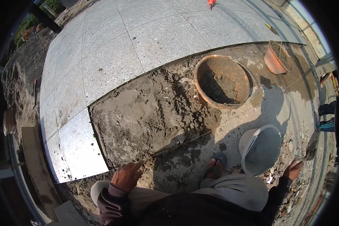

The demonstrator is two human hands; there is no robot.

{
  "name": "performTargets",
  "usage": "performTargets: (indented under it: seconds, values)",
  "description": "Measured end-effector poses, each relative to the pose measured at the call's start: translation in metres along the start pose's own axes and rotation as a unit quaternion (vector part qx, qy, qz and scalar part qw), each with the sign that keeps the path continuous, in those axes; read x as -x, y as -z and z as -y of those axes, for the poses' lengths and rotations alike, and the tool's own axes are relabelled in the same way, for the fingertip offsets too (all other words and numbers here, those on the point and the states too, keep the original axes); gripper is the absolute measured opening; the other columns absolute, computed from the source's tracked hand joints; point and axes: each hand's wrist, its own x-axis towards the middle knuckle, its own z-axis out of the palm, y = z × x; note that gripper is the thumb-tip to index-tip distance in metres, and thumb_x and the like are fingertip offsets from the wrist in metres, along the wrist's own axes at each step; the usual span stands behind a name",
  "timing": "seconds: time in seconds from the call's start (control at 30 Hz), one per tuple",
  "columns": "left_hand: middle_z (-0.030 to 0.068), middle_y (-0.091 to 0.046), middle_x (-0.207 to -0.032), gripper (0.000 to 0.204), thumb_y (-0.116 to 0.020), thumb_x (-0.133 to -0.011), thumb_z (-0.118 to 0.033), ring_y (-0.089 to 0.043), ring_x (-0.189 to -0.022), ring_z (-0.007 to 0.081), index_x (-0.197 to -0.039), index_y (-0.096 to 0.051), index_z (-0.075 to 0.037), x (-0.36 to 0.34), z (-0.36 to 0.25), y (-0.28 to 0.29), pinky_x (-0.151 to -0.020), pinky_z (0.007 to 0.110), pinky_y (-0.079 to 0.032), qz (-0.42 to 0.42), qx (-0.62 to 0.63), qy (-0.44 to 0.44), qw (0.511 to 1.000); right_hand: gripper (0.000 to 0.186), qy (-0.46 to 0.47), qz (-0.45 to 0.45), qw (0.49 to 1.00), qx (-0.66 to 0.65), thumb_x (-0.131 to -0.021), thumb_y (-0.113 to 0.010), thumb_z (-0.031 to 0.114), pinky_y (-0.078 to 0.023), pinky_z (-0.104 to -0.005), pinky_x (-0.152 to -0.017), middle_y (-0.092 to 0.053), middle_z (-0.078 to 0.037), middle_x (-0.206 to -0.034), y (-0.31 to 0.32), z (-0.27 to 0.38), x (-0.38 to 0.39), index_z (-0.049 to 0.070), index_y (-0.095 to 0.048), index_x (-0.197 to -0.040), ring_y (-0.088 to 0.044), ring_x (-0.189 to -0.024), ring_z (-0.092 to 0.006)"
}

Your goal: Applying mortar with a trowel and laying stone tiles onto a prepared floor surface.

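Note:
My left hand [126, 176] hovers by the near corner of a pale speckled floor tile [81, 147], above the edge of a spread bed of wet grey mortar [139, 116]. Its index finger points right, the thumb is apart from it, and nothing shows in its grasp. A thin string [184, 142] runs along the near side of the mortar, passing close to the fingertips. My right hand [293, 170] is off to the right over rubble-strewn ground, fingers stretched out and holding nothing visible. Beside it stands a pale bucket [248, 147], tilted toward the right.
An orange-brown tub [201, 84] of mortar sits beyond the bed, and a smaller orange tub [275, 63] farther right. Laid tiles [154, 37] fill the far side, with a yellow-and-black tool [272, 29] on them. A plank [39, 165] lies left. Another person's legs [327, 117] show at right.

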Motion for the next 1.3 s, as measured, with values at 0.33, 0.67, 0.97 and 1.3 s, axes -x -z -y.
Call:
performTargets:
  seconds: [0.33, 0.67, 0.97, 1.3]
  values:
    - [0.0135, -0.051, -0.075, 0.012, -0.049, -0.075, -0.012, -0.051, -0.075, 0.0292, -0.083, -0.053, -0.003, -0.044, 0.023, -0.033, -0.068, 0.038, -0.042, 0.058, -0.055, 0.04, 0.996, 0.026, 0.086, 0.332, 0.93, 0.135, -0.079, -0.043, 0.027, -0.043, -0.0407, -0.055, -0.054, -0.017, -0.07, -0.137, -0.142, 0.077, 0.003, -0.052, -0.08, -0.054, -0.065, -0.0307]
    - [0.0088, -0.047, -0.068, 0.006, -0.052, -0.07, -0.006, -0.05, -0.067, 0.0243, -0.068, -0.047, -0.003, 0.048, -0.003, 0.002, -0.061, 0.033, -0.042, -0.128, 0.023, 0.001, 0.992, 0.026, 0.129, 0.173, 0.974, -0.07, -0.082, -0.043, 0.023, -0.045, -0.0311, -0.055, -0.055, -0.014, -0.075, -0.035, 0.006, -0.047, 0.0, -0.049, -0.093, -0.054, -0.065, -0.023]
    - [0.0094, -0.045, -0.069, 0.019, -0.039, -0.081, -0.015, -0.045, -0.07, 0.0233, -0.07, -0.044, -0.001, 0.105, -0.045, -0.003, -0.074, 0.034, -0.037, -0.243, 0.068, 0.071, 0.965, 0.03, 0.365, 0.27, 0.806, -0.38, -0.083, -0.044, 0.022, -0.045, -0.0265, -0.059, -0.054, -0.012, -0.082, -0.073, 0.275, -0.07, -0.002, -0.048, -0.1, -0.053, -0.07, -0.0194]
    - [0.0099, -0.049, -0.072, 0.019, -0.041, -0.08, -0.015, -0.047, -0.071, 0.0221, -0.072, -0.05, 0.0, 0.111, -0.067, -0.02, -0.071, 0.032, -0.036, -0.287, 0.209, 0.109, 0.929, 0.036, 0.664, 0.439, 0.524, -0.302, -0.081, -0.046, 0.026, -0.041, -0.0272, -0.071, -0.052, -0.015, -0.095, -0.02, 0.385, 0.065, -0.001, -0.047, -0.105, -0.048, -0.086, -0.0205]
